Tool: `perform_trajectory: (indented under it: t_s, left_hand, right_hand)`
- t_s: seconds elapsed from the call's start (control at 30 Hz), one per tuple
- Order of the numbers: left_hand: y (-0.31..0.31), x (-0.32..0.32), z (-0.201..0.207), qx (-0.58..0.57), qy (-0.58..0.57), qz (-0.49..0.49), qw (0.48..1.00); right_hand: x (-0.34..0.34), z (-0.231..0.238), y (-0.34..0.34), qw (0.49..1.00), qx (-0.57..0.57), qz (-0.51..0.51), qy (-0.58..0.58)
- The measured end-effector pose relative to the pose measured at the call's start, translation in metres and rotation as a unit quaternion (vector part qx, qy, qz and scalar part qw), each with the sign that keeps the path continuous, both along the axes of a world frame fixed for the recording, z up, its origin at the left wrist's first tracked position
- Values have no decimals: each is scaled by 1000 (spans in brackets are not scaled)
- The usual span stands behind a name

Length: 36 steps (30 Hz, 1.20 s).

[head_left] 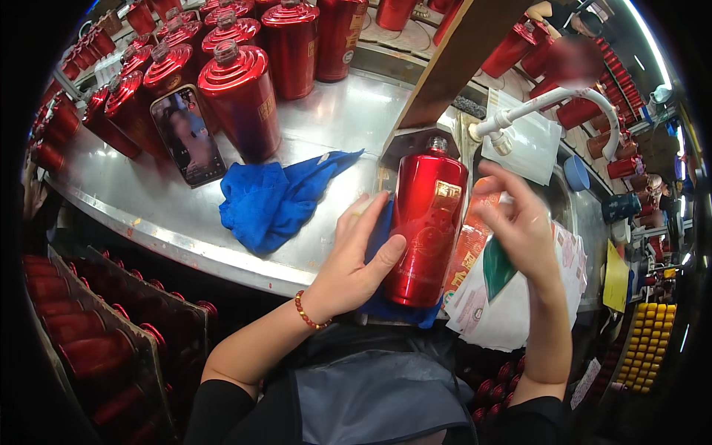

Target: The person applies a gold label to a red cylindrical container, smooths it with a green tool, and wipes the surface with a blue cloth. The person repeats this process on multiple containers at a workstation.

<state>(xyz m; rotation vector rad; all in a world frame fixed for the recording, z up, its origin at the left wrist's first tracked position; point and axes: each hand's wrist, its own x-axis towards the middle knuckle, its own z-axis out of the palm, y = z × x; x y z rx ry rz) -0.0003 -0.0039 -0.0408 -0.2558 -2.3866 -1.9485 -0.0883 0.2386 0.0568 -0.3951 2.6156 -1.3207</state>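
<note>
A glossy red bottle (426, 245) with a clear glass neck and a gold label leans on a blue cloth-covered support in front of me. My left hand (360, 256) is open against the bottle's left side, thumb and fingers stretched out. To the right of the bottle is my right hand (519, 222), its fingers bent and slightly blurred, apart from the bottle. Under its palm sticks out a flat green scraper (499, 268), which the hand appears to grip; the fingers holding it are hidden. Below lie printed label sheets (512, 319), white and orange.
A crumpled blue cloth (271, 200) lies on the metal table (326, 126). Behind it a phone (188, 137) leans on several red bottles (239, 96). A brown post (445, 67) and a white pipe tap (512, 122) rise beyond the bottle. Racks of red bottles (89, 334) stand lower left.
</note>
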Motion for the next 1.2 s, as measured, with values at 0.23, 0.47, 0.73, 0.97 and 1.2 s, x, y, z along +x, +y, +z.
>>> perform_trajectory:
  t_s: [0.23, 0.47, 0.73, 0.97, 1.2]
  left_hand:
    - [7, 6, -1, 6, -12, -23, 1000]
    - [4, 7, -2, 82, -57, -13, 995]
    - [7, 7, -2, 80, -45, -5, 996]
    - [5, -15, -5, 162, -85, 16, 983]
    - [24, -53, 10, 200, -106, 15, 974]
  right_hand:
    - [57, -38, -16, 925, -284, -18, -250]
    - [56, -52, -7, 896, -347, -25, -275]
    - [63, -53, -13, 894, -359, -37, -264]
    - [57, -54, -9, 891, -356, -43, -280]
    - [57, -50, -15, 895, -350, -43, -274]
